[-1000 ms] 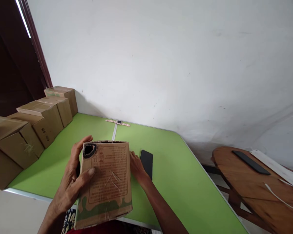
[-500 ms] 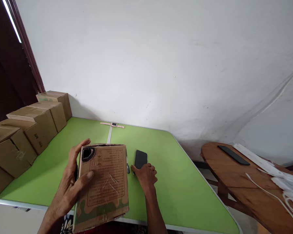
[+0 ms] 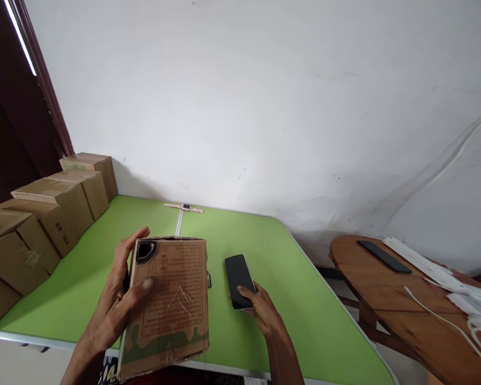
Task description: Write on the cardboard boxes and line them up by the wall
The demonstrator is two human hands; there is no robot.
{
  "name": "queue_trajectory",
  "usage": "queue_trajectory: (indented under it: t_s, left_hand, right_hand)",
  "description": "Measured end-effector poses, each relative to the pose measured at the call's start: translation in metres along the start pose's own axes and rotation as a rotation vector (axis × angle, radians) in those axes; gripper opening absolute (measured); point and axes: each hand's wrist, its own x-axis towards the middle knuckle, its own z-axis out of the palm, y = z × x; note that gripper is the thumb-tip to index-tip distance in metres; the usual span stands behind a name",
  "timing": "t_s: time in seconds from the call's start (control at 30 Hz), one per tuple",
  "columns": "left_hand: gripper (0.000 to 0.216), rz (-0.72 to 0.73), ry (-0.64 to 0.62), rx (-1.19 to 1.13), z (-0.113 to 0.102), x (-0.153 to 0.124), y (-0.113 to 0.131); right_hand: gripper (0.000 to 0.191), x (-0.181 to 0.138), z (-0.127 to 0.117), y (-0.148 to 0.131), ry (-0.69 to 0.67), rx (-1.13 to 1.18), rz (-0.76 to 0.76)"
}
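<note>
My left hand [image 3: 118,297] grips a brown cardboard box [image 3: 176,299] along its left side, thumb on the printed face and fingers behind. Black tape edges a hole in the box's upper left corner, and green camouflage patches run along its bottom. My right hand [image 3: 260,307] is closed around the lower end of a black smartphone [image 3: 236,272], its thumb lying on the dark screen. The phone is to the right of the box, over the green table [image 3: 304,315]. A small dark item [image 3: 209,279] peeks out at the box's right edge, mostly hidden.
Several cardboard boxes [image 3: 64,214] line the table's left side. A pink-strapped smartwatch [image 3: 186,207] lies near the wall [image 3: 264,107]. On the right, a wooden table [image 3: 385,289] holds a black flat object [image 3: 383,256], a white power strip [image 3: 417,262] and white cables [image 3: 444,323].
My right hand has taken hold of the phone and moved right and nearer to me, thumb now on its screen. The box in my left hand has barely moved.
</note>
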Motion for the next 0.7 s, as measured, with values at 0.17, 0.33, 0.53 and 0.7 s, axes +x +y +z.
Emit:
queue_trajectory:
  t_s: [0.17,0.33,0.53,0.7]
  left_hand:
    - [0.072,-0.031,-0.031,-0.054,-0.002,0.001,-0.007]
    - [0.070,-0.010,-0.027,-0.061,0.000,0.004,-0.012]
    - [0.069,0.055,-0.059,-0.076,0.009,-0.003,-0.009]
    - [0.072,0.104,-0.045,-0.102,0.009,-0.009,-0.018]
  right_hand:
    - [0.055,-0.061,0.006,-0.026,-0.174,0.678,-0.039]
    - [0.043,-0.123,0.032,-0.091,-0.483,0.864,-0.120]
    - [0.090,-0.155,0.088,-0.121,-0.939,0.769,0.078]
    - [0.084,-0.151,0.122,-0.111,-1.010,0.687,0.202]
